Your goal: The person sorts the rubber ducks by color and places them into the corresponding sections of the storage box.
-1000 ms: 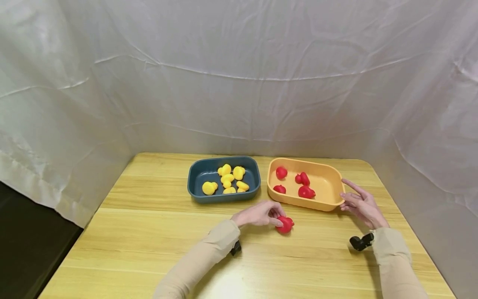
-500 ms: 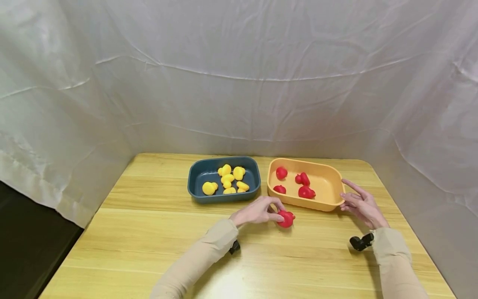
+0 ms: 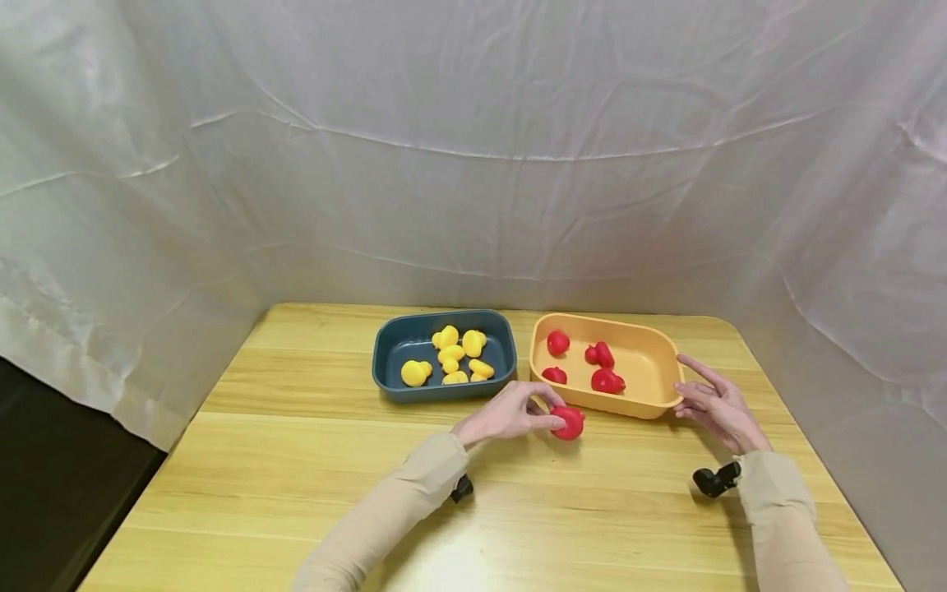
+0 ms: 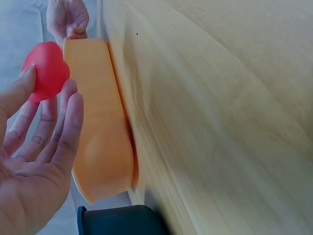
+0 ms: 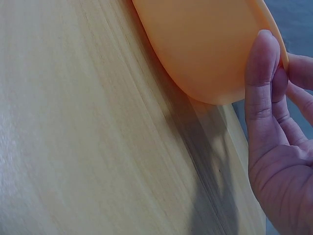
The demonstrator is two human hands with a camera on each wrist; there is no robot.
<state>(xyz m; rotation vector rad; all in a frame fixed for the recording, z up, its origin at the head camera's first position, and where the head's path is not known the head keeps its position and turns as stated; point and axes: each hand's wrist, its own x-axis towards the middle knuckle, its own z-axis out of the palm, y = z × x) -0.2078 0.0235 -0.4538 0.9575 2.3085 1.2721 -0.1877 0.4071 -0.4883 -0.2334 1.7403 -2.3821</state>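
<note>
the left hand [image 3: 510, 413] pinches a small red toy [image 3: 568, 422] between thumb and fingertips, holding it just in front of the near wall of the orange tray [image 3: 662, 395], close to the tray's left end and a little above the wooden table [image 3: 296, 460]. in the left wrist view the red toy [image 4: 45, 70] sits at the very ends of the fingers [image 4: 68, 122], which are nearly straight, with the thumb closing on it from the other side. the toy looks rounded and lumpy, smooth and slightly glossy, probably hollow rubber or soft plastic, so it should be light and a bit squashy; a gentle pinch across its widest part ought to hold it, though the slick skin could let it slip if squeezed at a narrow end. the right hand [image 3: 713, 403] rests at the right end of the orange tray with fingers relaxed and spread, the fingertips [image 5: 261, 58] touching the rim and gripping nothing. the tray is a matte, rounded rectangle with thick soft-edged walls, and four more red toys [image 3: 607, 380] lie inside it. to the left of the orange tray, almost touching it, stands a dark blue tray [image 3: 392, 378] of the same shape holding several yellow toys [image 3: 451, 355]. the table has a pale, streaky wood grain with a light sheen, and wrinkled white cloth [image 3: 473, 148] hangs behind the trays.
</note>
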